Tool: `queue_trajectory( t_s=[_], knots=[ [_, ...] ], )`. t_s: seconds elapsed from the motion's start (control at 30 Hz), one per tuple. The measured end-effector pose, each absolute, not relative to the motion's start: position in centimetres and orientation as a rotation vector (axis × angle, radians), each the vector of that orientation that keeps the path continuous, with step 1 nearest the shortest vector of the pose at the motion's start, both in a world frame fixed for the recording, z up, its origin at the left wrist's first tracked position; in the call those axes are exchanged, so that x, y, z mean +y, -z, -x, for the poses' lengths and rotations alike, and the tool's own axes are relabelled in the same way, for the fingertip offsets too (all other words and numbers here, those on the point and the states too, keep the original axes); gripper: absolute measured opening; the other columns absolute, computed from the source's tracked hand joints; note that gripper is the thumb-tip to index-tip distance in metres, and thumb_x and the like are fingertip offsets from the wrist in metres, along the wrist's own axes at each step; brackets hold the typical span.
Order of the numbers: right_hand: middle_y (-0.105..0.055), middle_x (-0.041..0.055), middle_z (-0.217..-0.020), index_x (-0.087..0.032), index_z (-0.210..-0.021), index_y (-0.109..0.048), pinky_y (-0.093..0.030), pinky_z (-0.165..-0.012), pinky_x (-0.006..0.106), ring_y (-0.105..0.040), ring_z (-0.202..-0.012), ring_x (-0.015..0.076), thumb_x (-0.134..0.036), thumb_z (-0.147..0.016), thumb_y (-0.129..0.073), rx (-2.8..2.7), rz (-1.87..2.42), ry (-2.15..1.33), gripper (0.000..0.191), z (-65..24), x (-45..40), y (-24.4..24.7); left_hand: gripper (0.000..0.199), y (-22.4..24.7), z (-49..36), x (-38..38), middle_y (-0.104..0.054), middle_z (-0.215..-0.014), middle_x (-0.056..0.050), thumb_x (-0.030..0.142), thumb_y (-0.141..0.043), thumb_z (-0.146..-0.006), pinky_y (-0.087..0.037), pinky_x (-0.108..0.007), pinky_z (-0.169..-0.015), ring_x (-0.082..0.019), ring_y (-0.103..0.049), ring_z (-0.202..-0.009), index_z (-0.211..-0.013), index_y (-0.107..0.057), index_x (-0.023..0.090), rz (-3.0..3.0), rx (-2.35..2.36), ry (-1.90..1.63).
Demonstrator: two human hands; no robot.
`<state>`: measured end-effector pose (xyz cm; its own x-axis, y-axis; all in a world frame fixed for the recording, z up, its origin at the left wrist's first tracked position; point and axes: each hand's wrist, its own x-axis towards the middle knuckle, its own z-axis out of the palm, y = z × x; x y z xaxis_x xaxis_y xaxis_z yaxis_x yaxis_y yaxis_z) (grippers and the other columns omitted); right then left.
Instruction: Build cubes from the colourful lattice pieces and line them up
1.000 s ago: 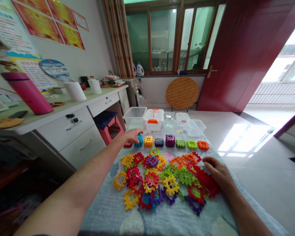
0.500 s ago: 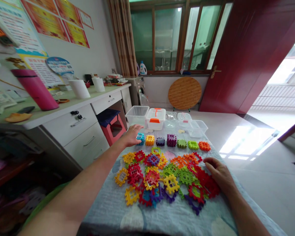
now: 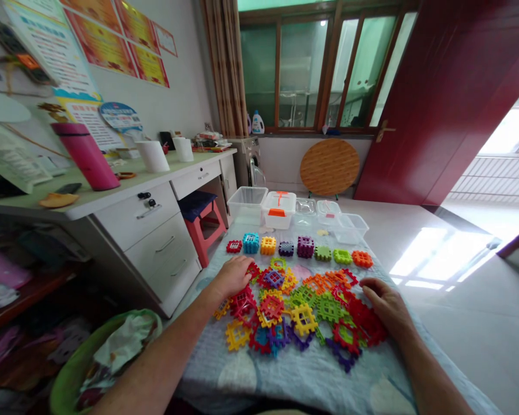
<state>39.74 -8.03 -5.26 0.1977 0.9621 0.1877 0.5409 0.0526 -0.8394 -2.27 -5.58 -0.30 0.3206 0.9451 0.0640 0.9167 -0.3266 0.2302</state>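
Observation:
My left hand [image 3: 233, 278] hovers at the left edge of a loose heap of plastic interlocking pieces, fingers reaching over a red piece [image 3: 253, 271], apparently with nothing held; a yellow piece is partly hidden beneath it. My right hand [image 3: 384, 305] rests at the right side of the heap, loosely curved with thumb and fingers apart, beside stacked red pieces [image 3: 365, 323]. Behind the heap stands a row of small built blocks, with a red block [image 3: 234, 246] at its left end, then a cyan block [image 3: 251, 243] and a yellow block [image 3: 268, 245]. An orange block [image 3: 362, 259] ends the row.
Clear plastic boxes stand along the table's far end, among them an open box [image 3: 247, 204] and a lidded one with orange clips [image 3: 279, 210]. A patterned cloth [image 3: 237, 372] covers the table. A green basket [image 3: 64, 369] and a pink stool [image 3: 203, 230] are at left.
My left hand has drawn back from the cyan block to the heap's left edge. The red block at the row's end now shows. My right hand has stayed in place. The view has shifted slightly.

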Motion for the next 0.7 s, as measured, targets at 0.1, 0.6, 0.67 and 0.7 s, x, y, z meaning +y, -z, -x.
queue_trajectory(
  t_s=[0.1,0.6,0.67,0.7],
  knots=[
    [-0.073,0.0041,-0.081,-0.021,-0.083,-0.069,-0.052,-0.074,0.032,-0.067,-0.077,0.0227,-0.044,-0.068,-0.058,-1.454,1.598,-0.614,0.030,-39.9,-8.0,5.4,0.035,0.9,1.9,-5.4,-0.064,-0.108,-0.009,0.015,-0.059,-0.077,-0.045,-0.034,-0.093,-0.023,-0.060,-0.103,-0.112,-0.061,0.018,-2.376,1.723,-0.351],
    [-0.072,0.0039,-0.083,-0.021,-0.088,-0.067,-0.049,-0.076,0.033,-0.066,-0.079,0.0224,-0.047,-0.071,-0.056,-1.478,1.655,-0.631,0.034,-40.0,-7.9,5.5,0.011,-0.5,1.4,-8.0,-0.063,-0.085,-0.003,0.013,-0.057,-0.074,-0.047,-0.028,-0.079,-0.017,-0.061,-0.083,-0.081,-0.063,0.019,-2.222,1.599,-0.824],
    [-0.072,0.0038,-0.084,-0.021,-0.088,-0.068,-0.049,-0.075,0.033,-0.066,-0.080,0.0224,-0.046,-0.071,-0.056,-1.479,1.654,-0.626,0.033,-40.1,-7.8,5.7,0.013,-0.7,1.4,-8.8,-0.064,-0.089,-0.003,0.018,-0.061,-0.073,-0.047,-0.030,-0.083,-0.019,-0.061,-0.089,-0.086,-0.064,0.020,-2.233,1.546,-0.710],
    [-0.072,0.0038,-0.085,-0.021,-0.088,-0.068,-0.049,-0.075,0.033,-0.066,-0.081,0.0225,-0.046,-0.071,-0.056,-1.478,1.649,-0.626,0.032,-40.1,-7.8,5.7,0.018,-0.9,1.5,-9.3,-0.065,-0.094,-0.003,0.019,-0.062,-0.072,-0.047,-0.031,-0.086,-0.020,-0.061,-0.093,-0.090,-0.065,0.020,-2.224,1.517,-0.681]
  ],
)
